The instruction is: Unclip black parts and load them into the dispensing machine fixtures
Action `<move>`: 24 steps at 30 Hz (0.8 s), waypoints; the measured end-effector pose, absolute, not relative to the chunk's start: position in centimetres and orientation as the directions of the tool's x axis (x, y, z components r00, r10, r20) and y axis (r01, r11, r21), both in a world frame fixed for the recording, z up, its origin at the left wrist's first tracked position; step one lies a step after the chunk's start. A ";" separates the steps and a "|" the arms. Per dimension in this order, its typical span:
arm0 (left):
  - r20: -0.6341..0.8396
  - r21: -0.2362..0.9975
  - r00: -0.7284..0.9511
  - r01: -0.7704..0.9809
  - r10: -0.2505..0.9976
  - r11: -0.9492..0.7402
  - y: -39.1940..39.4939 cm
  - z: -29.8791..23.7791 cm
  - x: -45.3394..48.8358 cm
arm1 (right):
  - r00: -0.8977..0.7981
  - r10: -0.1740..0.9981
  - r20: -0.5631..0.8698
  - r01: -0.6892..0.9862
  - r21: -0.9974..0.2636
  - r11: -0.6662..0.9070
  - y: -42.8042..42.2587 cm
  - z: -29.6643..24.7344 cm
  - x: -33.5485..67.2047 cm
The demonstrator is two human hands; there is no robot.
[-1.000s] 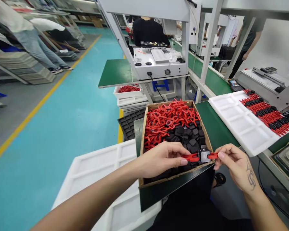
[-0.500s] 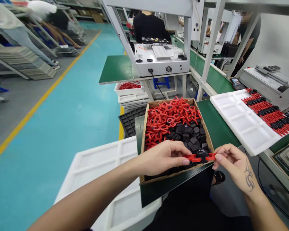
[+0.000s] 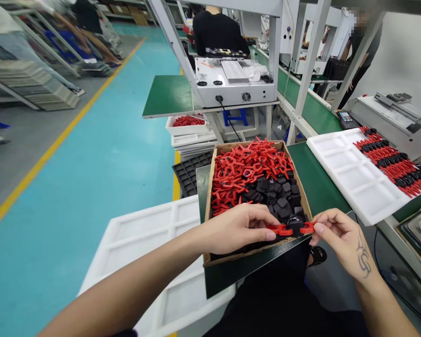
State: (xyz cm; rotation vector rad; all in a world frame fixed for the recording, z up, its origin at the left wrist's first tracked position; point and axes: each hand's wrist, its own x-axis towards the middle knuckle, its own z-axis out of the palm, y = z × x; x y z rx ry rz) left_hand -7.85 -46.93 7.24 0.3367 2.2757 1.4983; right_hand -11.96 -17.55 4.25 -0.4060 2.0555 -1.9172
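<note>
My left hand (image 3: 236,228) and my right hand (image 3: 337,236) pinch the two ends of a red plastic piece with a black square cap (image 3: 293,226) on its middle. They hold it over the near right corner of a cardboard box (image 3: 207,201). The box is filled with loose red pieces (image 3: 247,171) at the back and black caps (image 3: 279,196) nearer to me. Both hands have their fingers closed on the piece.
A white foam tray (image 3: 351,180) to the right carries a row of red-and-black assembled pieces (image 3: 393,161). Another white tray (image 3: 143,243) lies at my lower left. The green bench (image 3: 312,180), a white machine (image 3: 231,89), other people and a teal aisle lie beyond.
The black cap on the red piece has turned from showing a pale grey face to showing dark. Both hands stay in nearly the same place.
</note>
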 end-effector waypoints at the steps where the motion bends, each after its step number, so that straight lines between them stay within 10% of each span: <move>1: -0.189 0.916 -0.893 -0.011 0.408 0.401 -46.9 7.2 -7.8 | -0.914 -0.405 -0.026 -0.002 -0.998 0.067 -17.6 4.3 -12.0; 14: 0.052 0.838 -0.917 0.256 0.396 0.482 -46.6 8.3 -7.3 | -0.866 -0.485 0.121 -0.234 -0.956 0.178 -16.1 4.1 -11.7; 19: 0.415 0.543 -0.769 0.638 0.487 0.545 -46.5 8.1 -6.4 | -0.608 -0.594 0.526 -0.772 -0.566 0.289 -14.8 3.9 -11.4; 24: 0.429 0.426 -0.744 0.667 0.513 0.611 -46.3 7.9 -6.0 | -0.460 -0.674 0.578 -0.883 -0.381 0.276 -14.1 3.6 -11.2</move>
